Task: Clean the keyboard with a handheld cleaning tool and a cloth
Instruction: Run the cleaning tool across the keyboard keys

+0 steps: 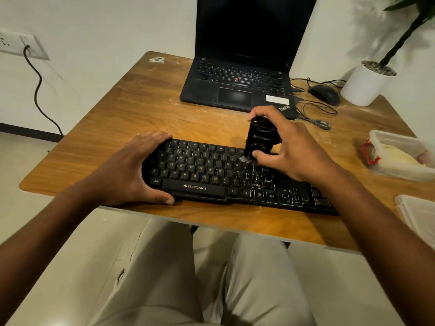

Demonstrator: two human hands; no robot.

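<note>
Right now the black, flat, wide plastic keyboard (226,177) lies across the near part of the brown wood-grain table (122,109), its long axis running left to right in front of the person. The right hand (289,147) grips a short black cylindrical handheld cleaning tool (260,137), held upright with its pale bristled tip touching the keys near the middle of the upper rows. Pale dust speckles the keys just below and to the right of that tip, so the uncleaned stretch lies toward the keyboard's right end, on the same side as the tool hand. The left hand (138,170) grips the keyboard's left end, fingers curled over the far edge and thumb on the near edge, steadying it. No cloth can be made out for certain. Behind the keyboard stands an open black laptop (237,83) with a dark screen, a black mouse (324,94) with loose cables, and a white plant pot (364,83). A clear plastic lidded container (400,154) sits at the right edge. White walls and pale floor surround the table.
</note>
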